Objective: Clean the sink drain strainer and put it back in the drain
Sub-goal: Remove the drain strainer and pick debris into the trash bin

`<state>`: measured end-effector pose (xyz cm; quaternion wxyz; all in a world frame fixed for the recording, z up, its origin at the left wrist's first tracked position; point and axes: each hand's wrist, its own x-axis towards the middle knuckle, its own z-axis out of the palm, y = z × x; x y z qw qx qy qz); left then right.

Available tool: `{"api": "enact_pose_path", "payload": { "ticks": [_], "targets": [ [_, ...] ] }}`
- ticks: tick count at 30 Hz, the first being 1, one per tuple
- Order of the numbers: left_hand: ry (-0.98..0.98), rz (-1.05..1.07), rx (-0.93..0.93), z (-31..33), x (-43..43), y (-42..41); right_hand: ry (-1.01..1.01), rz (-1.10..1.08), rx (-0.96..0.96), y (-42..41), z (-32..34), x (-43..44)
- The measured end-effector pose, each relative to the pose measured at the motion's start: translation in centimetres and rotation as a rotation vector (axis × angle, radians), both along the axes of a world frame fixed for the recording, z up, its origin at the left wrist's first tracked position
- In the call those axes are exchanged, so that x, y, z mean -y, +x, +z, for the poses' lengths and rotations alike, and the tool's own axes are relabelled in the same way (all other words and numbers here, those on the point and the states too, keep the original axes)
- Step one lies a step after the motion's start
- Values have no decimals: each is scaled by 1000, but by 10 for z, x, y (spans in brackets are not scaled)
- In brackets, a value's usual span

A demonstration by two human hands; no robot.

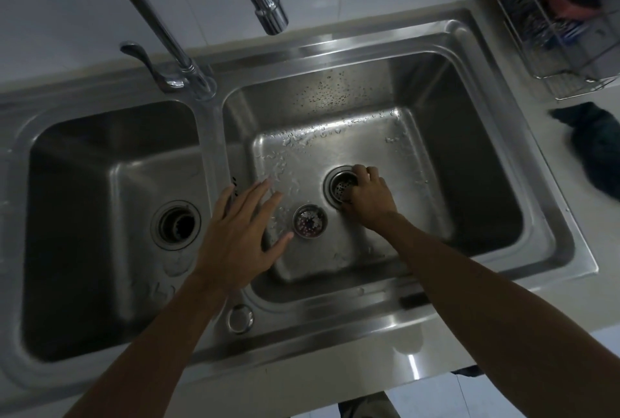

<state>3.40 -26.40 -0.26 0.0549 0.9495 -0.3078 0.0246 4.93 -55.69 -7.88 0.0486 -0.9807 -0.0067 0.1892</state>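
Note:
A perforated metal drain strainer sits in the drain of the right basin. My right hand curls over its right side, fingers closed on its rim. A second, smaller round strainer lies loose on the wet basin floor, just left of the drain. My left hand hovers with fingers spread beside that loose strainer, its thumb tip close to the strainer's edge, holding nothing.
The faucet spout hangs over the right basin, its lever behind the divider. The left basin has an open drain. A wire dish rack and a dark cloth sit on the counter at right.

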Motion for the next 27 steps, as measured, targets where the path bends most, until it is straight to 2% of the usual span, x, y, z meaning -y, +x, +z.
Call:
{"api": "enact_pose_path", "payload": {
  "ticks": [4,10,19,27],
  "targets": [
    [8,3,-16,4,1,-1,87,-37,-70,3,5,0],
    [5,-6,-14,8,2,-1,169,-136,20,-9,25,1],
    [-2,-19,-18,14,3,-2,121,-129,-70,-43,53,1],
    [26,-24,-20,13,2,-2,111,-138,-153,-52,50,-11]
  ]
}}
